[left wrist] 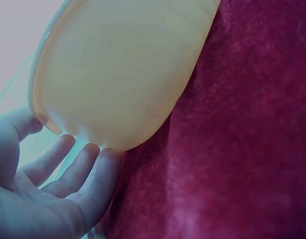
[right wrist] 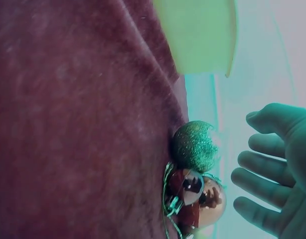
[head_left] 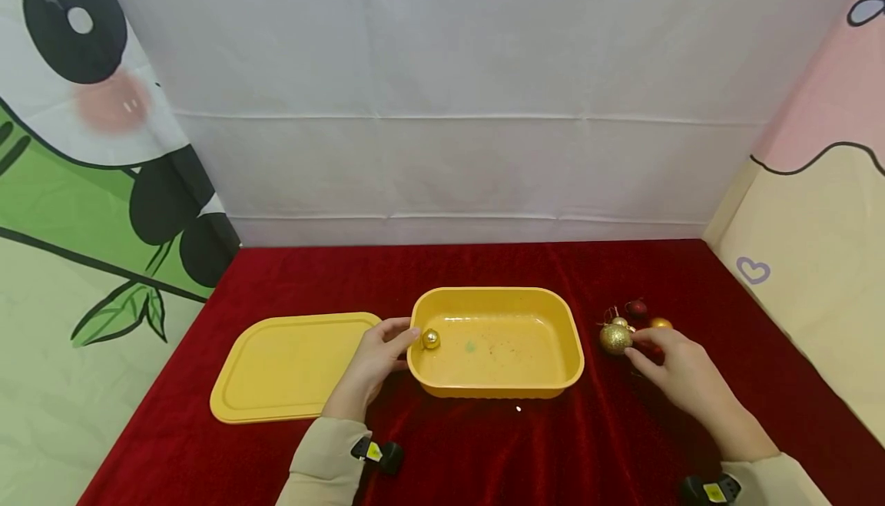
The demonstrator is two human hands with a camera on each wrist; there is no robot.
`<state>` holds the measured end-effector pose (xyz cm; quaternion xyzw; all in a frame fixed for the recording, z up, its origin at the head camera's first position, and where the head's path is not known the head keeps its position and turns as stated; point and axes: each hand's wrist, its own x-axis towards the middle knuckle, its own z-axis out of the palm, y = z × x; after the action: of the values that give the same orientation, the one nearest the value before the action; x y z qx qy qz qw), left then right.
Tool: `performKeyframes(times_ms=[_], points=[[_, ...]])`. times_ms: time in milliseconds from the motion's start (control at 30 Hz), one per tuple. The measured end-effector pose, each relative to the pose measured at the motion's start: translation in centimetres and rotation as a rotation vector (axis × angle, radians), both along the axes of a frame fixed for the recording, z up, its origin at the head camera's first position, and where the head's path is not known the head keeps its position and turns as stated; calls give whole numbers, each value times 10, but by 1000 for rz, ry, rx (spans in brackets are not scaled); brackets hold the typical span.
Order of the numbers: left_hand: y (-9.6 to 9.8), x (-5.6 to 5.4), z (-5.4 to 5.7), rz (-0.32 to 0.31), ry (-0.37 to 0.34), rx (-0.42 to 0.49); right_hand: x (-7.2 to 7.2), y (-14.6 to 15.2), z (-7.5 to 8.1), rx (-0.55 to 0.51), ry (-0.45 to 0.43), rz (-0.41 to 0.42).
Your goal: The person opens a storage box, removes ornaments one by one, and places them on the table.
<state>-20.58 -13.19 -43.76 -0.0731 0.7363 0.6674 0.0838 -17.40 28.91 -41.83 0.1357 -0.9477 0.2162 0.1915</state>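
Glittery gold bauble (head_left: 614, 338) sits just beside the right hand (head_left: 681, 378).

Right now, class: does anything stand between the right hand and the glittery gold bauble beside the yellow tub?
Nothing visible does. The right hand is open beside the glittery gold bauble, fingers close to it, with only red cloth beneath.

Bare left hand (head_left: 376, 360) and right hand (head_left: 681, 372), beige long sleeves, black wrist-mounted units with yellow labels behind the fingers (head_left: 404, 335)
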Motion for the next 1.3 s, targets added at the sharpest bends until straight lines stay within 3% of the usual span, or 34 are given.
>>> performKeyframes(times_ms=[200, 367, 867, 1300], points=[[1, -1, -1, 2, 1, 2, -3, -7, 4, -20, 25, 19], [0, -1, -1, -3, -1, 3, -7, -13, 7, -39, -33, 17], [-1, -3, -3, -16, -26, -17, -12, -35, 10, -107, -86, 65], [0, 0, 0, -4, -18, -21, -14, -54, 12, -149, -57, 96]])
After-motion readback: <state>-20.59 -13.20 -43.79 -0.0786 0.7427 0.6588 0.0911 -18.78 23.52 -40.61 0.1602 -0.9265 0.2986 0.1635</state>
